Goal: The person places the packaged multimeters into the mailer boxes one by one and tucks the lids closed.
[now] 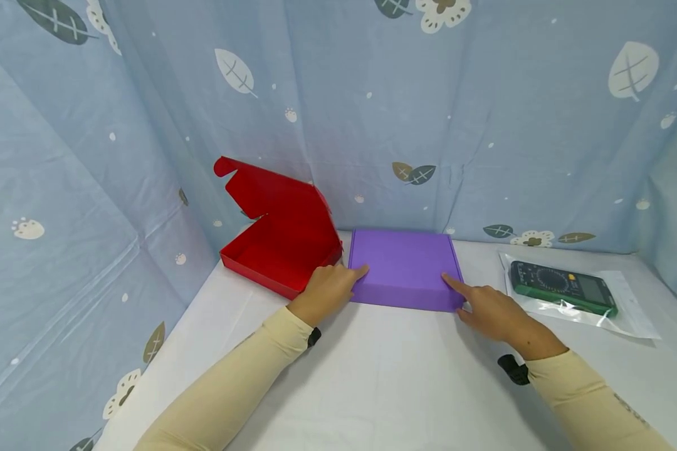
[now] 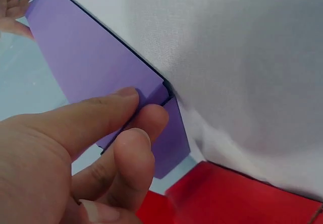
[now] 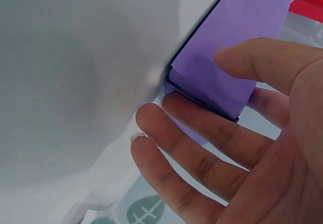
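A closed purple box [image 1: 403,260] lies flat on the white table, against the curtain. At its left front corner my left hand [image 1: 326,289] grips it: the index finger lies on the lid, the thumb [image 2: 118,105] presses the front face, and curled fingers meet the side. My right hand [image 1: 492,310] is at the right front corner, its index fingertip on the lid. In the right wrist view the thumb [image 3: 242,57] is at the front face and the other fingers [image 3: 202,161] stretch loosely beside the right side. A red box [image 1: 282,250] stands with its lid raised, beside my left hand.
To the right, a green and black multimeter [image 1: 561,288] lies in a clear plastic bag [image 1: 634,313]. A blue patterned curtain [image 1: 367,125] rises behind and at both sides of the white table [image 1: 389,376].
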`<act>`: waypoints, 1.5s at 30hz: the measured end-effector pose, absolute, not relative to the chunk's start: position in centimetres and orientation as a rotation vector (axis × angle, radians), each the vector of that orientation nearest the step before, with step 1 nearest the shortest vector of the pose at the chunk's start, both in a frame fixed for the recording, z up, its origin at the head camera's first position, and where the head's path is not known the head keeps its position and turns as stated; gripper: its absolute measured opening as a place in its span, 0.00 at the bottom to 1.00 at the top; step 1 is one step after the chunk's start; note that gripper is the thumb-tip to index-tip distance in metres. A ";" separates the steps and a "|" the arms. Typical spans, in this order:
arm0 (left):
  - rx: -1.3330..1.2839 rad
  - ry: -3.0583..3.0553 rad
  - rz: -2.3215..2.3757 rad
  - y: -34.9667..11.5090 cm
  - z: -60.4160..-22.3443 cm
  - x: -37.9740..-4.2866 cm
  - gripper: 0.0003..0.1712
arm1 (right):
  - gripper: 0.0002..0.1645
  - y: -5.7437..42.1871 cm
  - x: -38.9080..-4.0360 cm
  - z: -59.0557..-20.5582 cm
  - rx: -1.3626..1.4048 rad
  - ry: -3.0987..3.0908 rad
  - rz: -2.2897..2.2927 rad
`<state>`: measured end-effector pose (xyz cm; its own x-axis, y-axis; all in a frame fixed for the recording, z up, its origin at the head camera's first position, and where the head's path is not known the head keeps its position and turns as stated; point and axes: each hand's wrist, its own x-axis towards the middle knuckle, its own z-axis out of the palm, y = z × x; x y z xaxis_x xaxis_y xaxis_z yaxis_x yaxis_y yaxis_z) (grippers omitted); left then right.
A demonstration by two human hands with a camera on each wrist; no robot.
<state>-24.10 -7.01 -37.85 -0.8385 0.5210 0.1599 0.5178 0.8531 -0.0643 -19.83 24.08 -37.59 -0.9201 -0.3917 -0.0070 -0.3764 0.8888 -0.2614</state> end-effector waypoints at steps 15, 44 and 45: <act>-0.716 -2.911 0.084 -5.8 -37.7 -25.5 0.35 | 0.43 24.5 -21.7 -37.9 -0.559 2.993 -0.405; -0.710 -2.938 0.044 -6.0 -38.0 -26.0 0.39 | 0.45 32.3 -23.0 -38.2 -0.443 3.229 -0.139; -0.712 -2.938 0.044 -6.0 -38.0 -26.0 0.39 | 0.47 33.1 -23.1 -38.2 -0.399 3.208 -0.143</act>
<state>-26.03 -6.02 -38.03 -0.8827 0.4575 0.1074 0.4541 0.8892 -0.0561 -23.11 33.07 -38.23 -0.9652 -0.2401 0.1042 -0.2484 0.9657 -0.0757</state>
